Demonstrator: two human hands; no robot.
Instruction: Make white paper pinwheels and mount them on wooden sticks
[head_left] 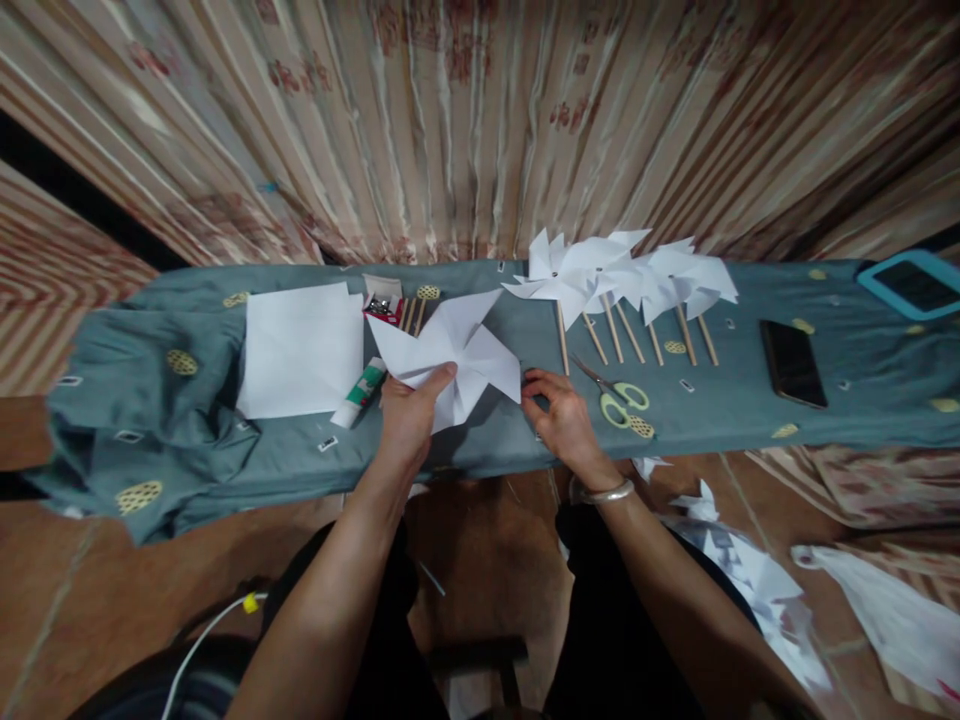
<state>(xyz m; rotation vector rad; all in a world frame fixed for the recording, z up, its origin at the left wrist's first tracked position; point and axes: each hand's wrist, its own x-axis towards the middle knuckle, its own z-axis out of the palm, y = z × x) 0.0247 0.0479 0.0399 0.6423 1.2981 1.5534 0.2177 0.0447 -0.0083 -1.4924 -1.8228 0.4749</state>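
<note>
My left hand [411, 415] pinches a white folded paper pinwheel head [450, 350] at its centre, thumb on top, holding it just above the grey-green cloth [720, 400]. My right hand [559, 412] rests on the cloth beside the pinwheel's right edge, fingers curled with their tips down on the fabric; I cannot make out anything in them. A silver bangle [604, 492] circles that wrist. Yellow-handled scissors [619, 398] lie just right of this hand.
Several finished paper pinwheels on wooden sticks [615, 285] lie at the back. Left of my hands are white paper sheets [300, 350], a glue stick [361, 392] and a small box of pins [382, 305]. A dark phone [793, 362] and a blue-cased tablet [911, 283] sit right. Paper scraps [742, 570] litter the floor.
</note>
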